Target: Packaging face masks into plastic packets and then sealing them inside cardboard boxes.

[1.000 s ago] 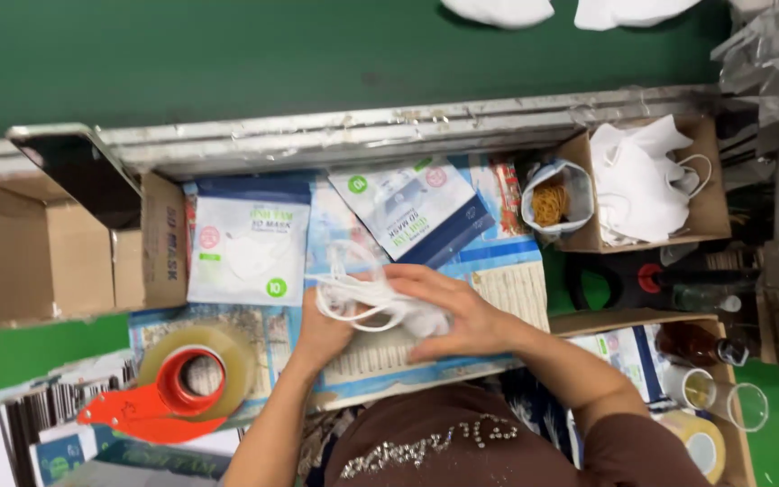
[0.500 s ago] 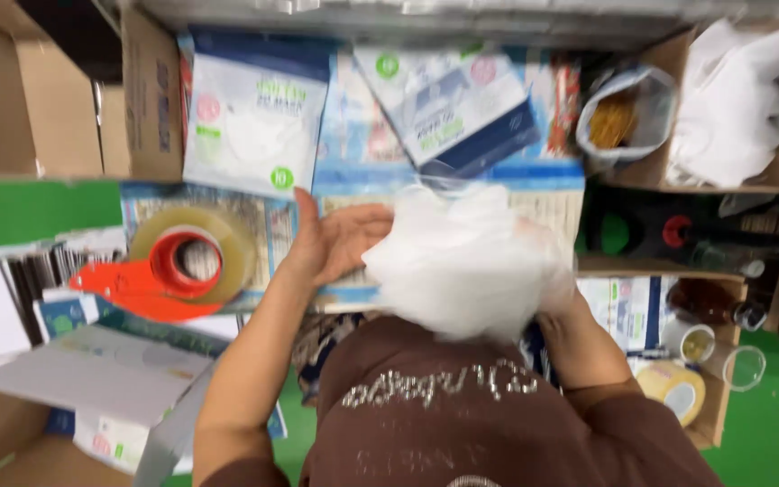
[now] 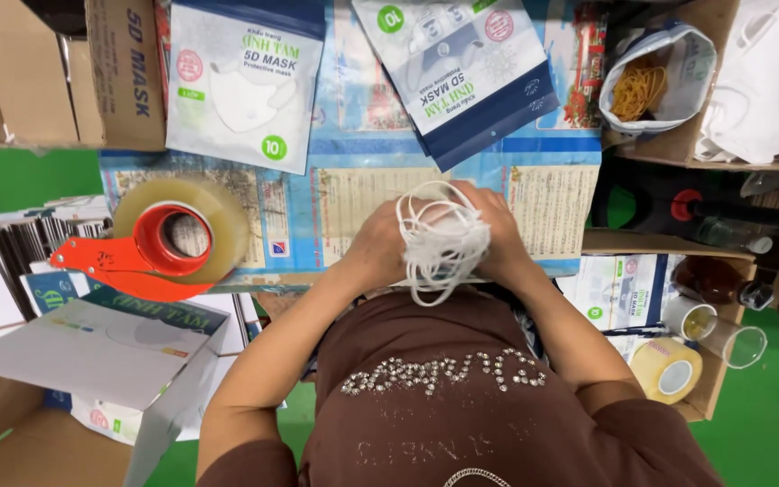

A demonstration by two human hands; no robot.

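Observation:
Both my hands hold a stack of white face masks (image 3: 439,236) with its ear loops hanging out, just above the blue printed work surface (image 3: 344,194). My left hand (image 3: 373,245) grips the stack's left side. My right hand (image 3: 490,233) wraps over its right side. The mask bodies are mostly hidden between my palms. A white-and-blue mask pouch (image 3: 243,83) lies at the far left, and a second pouch (image 3: 462,68) lies turned at the far middle.
A red tape dispenser with a clear tape roll (image 3: 169,242) sits to the left. Cardboard boxes (image 3: 92,68) stand far left. A bag of rubber bands (image 3: 646,81) and a box of loose white masks (image 3: 768,81) are far right. Tape rolls (image 3: 669,368) lie at right. An open carton (image 3: 92,347) is near left.
The view has dropped closer to the table. The masks, spread wide in my hands half a second ago, are now gathered into a tight stack between both palms.

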